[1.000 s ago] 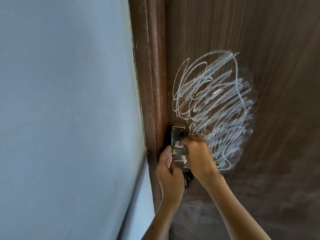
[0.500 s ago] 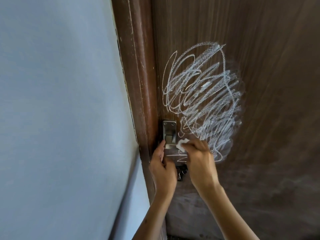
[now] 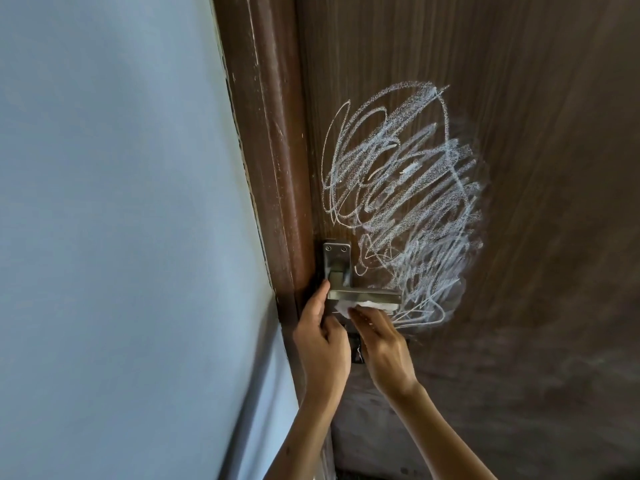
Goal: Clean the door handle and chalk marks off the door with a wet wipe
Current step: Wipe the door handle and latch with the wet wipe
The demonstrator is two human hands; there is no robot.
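Observation:
A steel lever handle (image 3: 367, 294) on its back plate (image 3: 336, 258) sits at the left edge of the dark brown door (image 3: 536, 133). A large white chalk scribble (image 3: 405, 202) covers the door right of and above the handle. My right hand (image 3: 382, 344) presses a white wet wipe (image 3: 349, 306) against the underside of the lever. My left hand (image 3: 320, 337) rests against the plate's lower left, thumb up beside the lever's root. What its fingers hold is hidden.
A reddish-brown door frame (image 3: 270, 168) runs up the left of the door. A pale blue wall (image 3: 121, 220) fills the left side. A dark lock part (image 3: 356, 351) shows between my hands, below the handle.
My right hand with the wipe dropped from the top of the handle to beneath the lever, which now shows. The left hand stayed at the plate. The view shifted.

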